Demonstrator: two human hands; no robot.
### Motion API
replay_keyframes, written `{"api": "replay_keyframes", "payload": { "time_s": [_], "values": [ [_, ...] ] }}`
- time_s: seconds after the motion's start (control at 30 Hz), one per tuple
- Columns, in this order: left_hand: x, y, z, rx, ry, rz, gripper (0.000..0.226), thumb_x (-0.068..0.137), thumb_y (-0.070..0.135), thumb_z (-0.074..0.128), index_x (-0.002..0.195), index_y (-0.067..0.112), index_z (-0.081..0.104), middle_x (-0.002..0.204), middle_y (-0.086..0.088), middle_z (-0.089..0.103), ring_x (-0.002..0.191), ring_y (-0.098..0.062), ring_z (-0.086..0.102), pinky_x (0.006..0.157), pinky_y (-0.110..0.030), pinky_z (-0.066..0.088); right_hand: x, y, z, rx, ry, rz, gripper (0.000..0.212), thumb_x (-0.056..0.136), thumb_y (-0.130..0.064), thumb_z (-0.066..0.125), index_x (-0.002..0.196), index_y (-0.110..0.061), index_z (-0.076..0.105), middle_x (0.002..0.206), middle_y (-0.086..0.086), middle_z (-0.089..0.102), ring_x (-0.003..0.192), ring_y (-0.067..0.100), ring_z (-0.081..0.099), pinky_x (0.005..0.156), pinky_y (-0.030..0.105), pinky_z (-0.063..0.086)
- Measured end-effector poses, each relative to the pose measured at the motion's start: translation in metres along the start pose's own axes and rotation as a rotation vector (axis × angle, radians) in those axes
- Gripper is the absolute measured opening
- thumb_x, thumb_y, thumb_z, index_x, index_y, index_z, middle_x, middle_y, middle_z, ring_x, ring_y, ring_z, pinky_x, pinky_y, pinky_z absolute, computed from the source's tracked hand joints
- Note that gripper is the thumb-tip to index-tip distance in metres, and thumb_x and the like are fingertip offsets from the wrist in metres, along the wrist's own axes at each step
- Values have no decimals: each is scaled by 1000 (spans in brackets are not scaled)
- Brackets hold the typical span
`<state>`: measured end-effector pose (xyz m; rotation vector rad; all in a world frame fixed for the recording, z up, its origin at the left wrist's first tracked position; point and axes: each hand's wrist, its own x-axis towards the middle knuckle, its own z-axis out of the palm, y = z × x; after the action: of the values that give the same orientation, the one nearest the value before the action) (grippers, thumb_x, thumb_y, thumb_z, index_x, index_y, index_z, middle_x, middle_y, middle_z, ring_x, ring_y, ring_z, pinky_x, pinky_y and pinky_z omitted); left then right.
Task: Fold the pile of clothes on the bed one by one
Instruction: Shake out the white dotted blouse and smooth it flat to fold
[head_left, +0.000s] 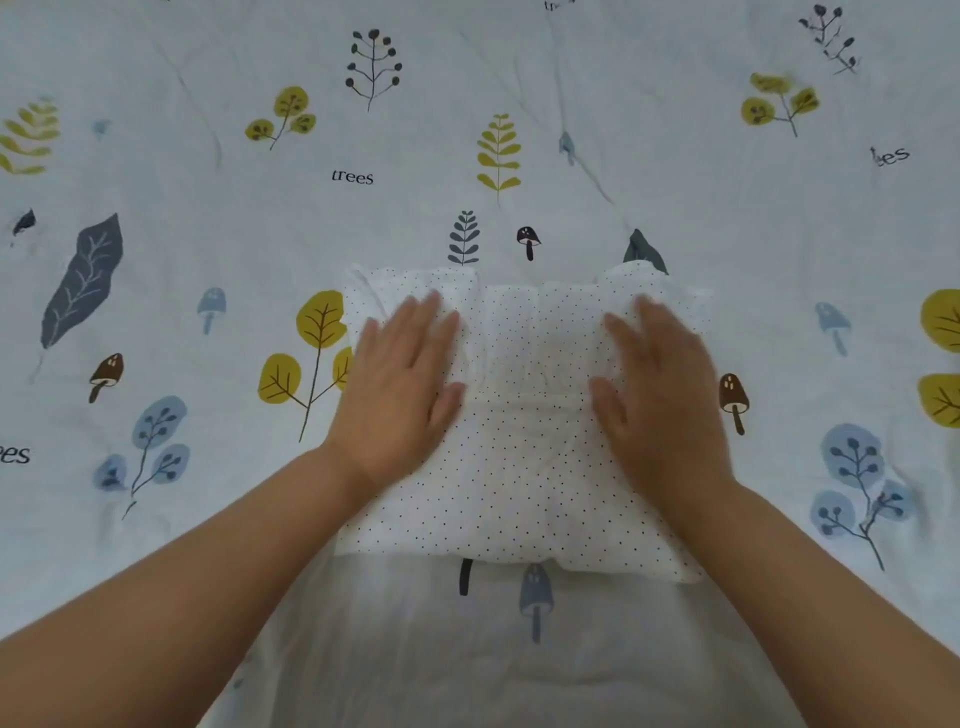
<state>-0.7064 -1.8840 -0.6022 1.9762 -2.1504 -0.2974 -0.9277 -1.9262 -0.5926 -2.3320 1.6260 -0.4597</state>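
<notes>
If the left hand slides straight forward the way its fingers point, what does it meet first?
Probably only the far edge of the dotted garment, then bare bedsheet. The left hand has nothing raised ahead of it.

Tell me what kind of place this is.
Probably a bedroom, on a bed: a soft, wrinkled bedsheet printed with leaves and mushrooms fills the view, and both hands press a folded dotted white garment flat on it.

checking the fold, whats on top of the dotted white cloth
Both hands lie flat on the dotted white cloth: left hand, right hand. Cloth beneath the palms is hidden.
</notes>
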Motion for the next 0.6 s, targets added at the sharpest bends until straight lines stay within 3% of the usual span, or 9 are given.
{"api": "replay_keyframes", "payload": {
  "time_s": [0.07, 0.17, 0.2, 0.27, 0.33, 0.43, 0.53, 0.6],
  "values": [
    [-11, 0, -7, -78, 212, -215, 57, 87, 26, 51, 137, 1, 40, 144, -26, 32, 132, -41, 32, 106, -50, 26, -13, 3, -14, 144, 189, 244, 52, 84, -15, 62, 132, -6, 45, 137, 20, 42, 125, 30, 38, 101, 42, 32],
    [-20, -2, -9, -344, 139, -594, 51, 86, 20, 58, 131, 4, 39, 127, -19, 42, 113, -33, 40, 87, -37, 36, -26, 9, -25, 408, 64, 692, 56, 84, -24, 60, 134, -13, 37, 117, 4, 50, 92, 18, 49, 77, 29, 37],
    [-21, -4, -8, -428, 120, -631, 41, 86, 18, 58, 122, 6, 43, 109, -13, 50, 99, -31, 46, 77, -35, 38, -27, 10, -26, 491, -5, 796, 54, 85, -26, 60, 132, -12, 38, 108, 3, 53, 83, 15, 49, 72, 28, 37],
    [-20, -6, -8, -493, 132, -597, 22, 85, 14, 57, 103, 11, 45, 76, -3, 47, 70, -22, 46, 57, -31, 36, -26, 13, -29, 646, -135, 924, 49, 85, -30, 62, 126, -9, 46, 100, 4, 55, 85, 18, 53, 77, 32, 42],
    [-19, -7, -8, -492, 142, -553, 26, 86, 10, 57, 108, 14, 44, 71, 5, 43, 62, -13, 43, 53, -28, 31, -22, 11, -31, 835, -256, 968, 35, 83, -24, 65, 109, -3, 58, 98, 11, 67, 87, 29, 65, 80, 41, 53],
    [-16, -7, -12, -547, 122, -516, 57, 87, 7, 55, 138, 19, 33, 96, 15, 49, 81, -7, 48, 68, -26, 37, -16, 4, -38, 924, -344, 980, 14, 81, -9, 67, 94, -7, 62, 85, 10, 71, 69, 24, 70, 59, 36, 57],
    [-18, -9, -15, -576, 84, -506, 74, 87, 5, 56, 148, 22, 18, 132, 9, 41, 119, -12, 41, 92, -23, 29, -11, -7, -44, 812, -297, 906, 12, 79, -4, 64, 89, -8, 59, 83, 10, 67, 75, 30, 68, 73, 47, 57],
    [-19, -11, -18, -574, 62, -479, 75, 88, 4, 55, 149, 24, 16, 138, 13, 35, 125, -7, 33, 95, -21, 24, -6, -23, -49, 739, -270, 791, 16, 78, -5, 62, 92, -10, 57, 87, 7, 65, 80, 29, 65, 76, 43, 56]
  ]
}}
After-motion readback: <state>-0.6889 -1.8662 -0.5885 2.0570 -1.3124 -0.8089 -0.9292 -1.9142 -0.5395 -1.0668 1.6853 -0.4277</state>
